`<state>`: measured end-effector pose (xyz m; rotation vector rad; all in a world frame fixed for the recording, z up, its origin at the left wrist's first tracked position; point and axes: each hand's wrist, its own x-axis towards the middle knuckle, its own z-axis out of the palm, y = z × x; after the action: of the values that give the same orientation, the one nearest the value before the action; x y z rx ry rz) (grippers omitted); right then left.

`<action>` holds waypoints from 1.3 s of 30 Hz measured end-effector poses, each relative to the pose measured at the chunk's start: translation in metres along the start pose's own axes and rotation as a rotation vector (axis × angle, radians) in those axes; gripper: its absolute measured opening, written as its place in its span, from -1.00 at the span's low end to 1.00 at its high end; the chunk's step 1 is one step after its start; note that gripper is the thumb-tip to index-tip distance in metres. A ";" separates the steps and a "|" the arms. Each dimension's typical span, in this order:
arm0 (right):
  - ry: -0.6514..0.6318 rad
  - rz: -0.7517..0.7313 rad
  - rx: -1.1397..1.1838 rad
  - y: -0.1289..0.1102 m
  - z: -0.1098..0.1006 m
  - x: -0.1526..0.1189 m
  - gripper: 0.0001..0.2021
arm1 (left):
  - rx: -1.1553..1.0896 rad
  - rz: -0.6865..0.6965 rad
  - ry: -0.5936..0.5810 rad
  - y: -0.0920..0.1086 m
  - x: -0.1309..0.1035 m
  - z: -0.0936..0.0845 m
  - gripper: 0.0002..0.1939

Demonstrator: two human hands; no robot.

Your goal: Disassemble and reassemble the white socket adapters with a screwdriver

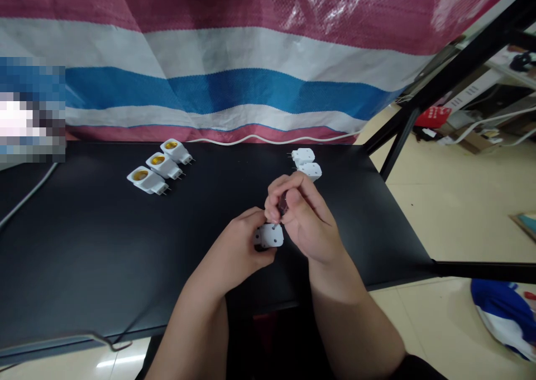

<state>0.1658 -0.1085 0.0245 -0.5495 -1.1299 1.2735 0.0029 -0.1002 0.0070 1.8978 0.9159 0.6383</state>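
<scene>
My left hand (238, 243) is closed around a white plug-in lamp holder (271, 236), whose flat back with small screw holes faces up. Above it, my right hand (304, 212) is closed on a small screwdriver with a dark reddish handle (283, 203). The driver's thin tip points down at a hole near the holder's upper edge; whether it sits in a screw is too small to tell. Just beyond my right hand lie two similar white lamp holders (309, 170), backs up and pins to the left.
Three white lamp holders (148, 180) with gold-coloured threaded sockets stand in a slanting row at the left of the black table (201, 201). A white cable (251, 137) runs along the back edge before a striped sheet (234, 89). Black frame bars (402, 139) rise at the right.
</scene>
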 end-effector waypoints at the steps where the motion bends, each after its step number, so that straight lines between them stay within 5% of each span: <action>1: -0.004 0.020 -0.004 0.000 -0.001 0.000 -0.79 | 0.000 0.006 0.003 0.000 0.000 0.000 -0.63; 4: -0.024 0.047 0.014 0.000 0.001 -0.001 -0.69 | -0.006 0.017 0.007 -0.002 0.000 0.000 -0.64; 12: 0.096 -0.055 -0.012 0.002 0.007 0.002 -0.81 | 0.005 0.034 0.029 -0.003 -0.001 -0.001 -0.57; 18: 0.020 0.007 -0.013 0.003 0.003 -0.001 -0.70 | -0.018 0.052 0.024 -0.002 -0.001 -0.001 -0.62; 26: 0.045 -0.042 -0.026 0.003 0.004 0.000 -0.87 | 0.016 0.003 0.050 -0.002 0.000 -0.002 -0.59; 32: 0.124 0.051 -0.045 0.003 0.002 0.001 -0.63 | 0.036 -0.006 0.043 -0.001 -0.001 -0.002 -0.62; 39: 0.089 -0.037 -0.027 0.005 0.005 0.002 -0.80 | 0.027 -0.016 0.051 0.000 0.000 -0.002 -0.62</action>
<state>0.1587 -0.1065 0.0233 -0.5979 -1.0796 1.1919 0.0013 -0.0986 0.0076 1.9035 0.9757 0.6708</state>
